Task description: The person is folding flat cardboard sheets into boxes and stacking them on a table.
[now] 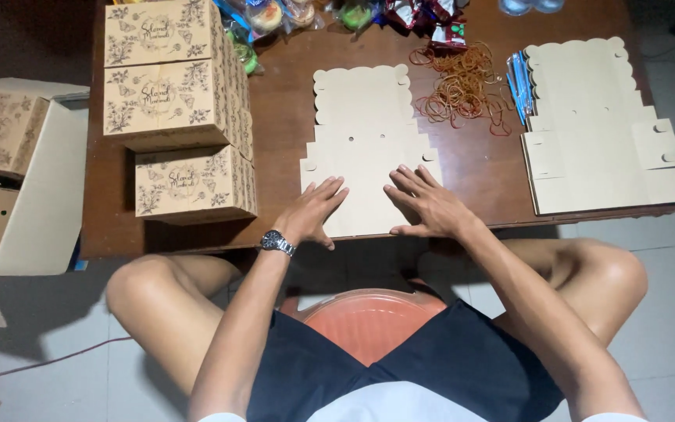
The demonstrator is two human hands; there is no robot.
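Both the left hand (pixel 312 212) and right hand (pixel 425 205) lie flat, fingers spread, grasping nothing, pressing the unfolded box blank (pixel 365 133) under them at the table (pixel 474 168) edge. Uneven pressure could crease it crookedly or slide it off.

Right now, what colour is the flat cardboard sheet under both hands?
Plain pale beige flat cardboard sheet, clearest in the head view.

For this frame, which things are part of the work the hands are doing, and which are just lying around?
In use:
- flat box blank, pressed under left hand and right hand
- stack of blanks, likely supply
- folded boxes, likely finished

Lying about:
- rubber bands
- snack packets
- carton beside the table
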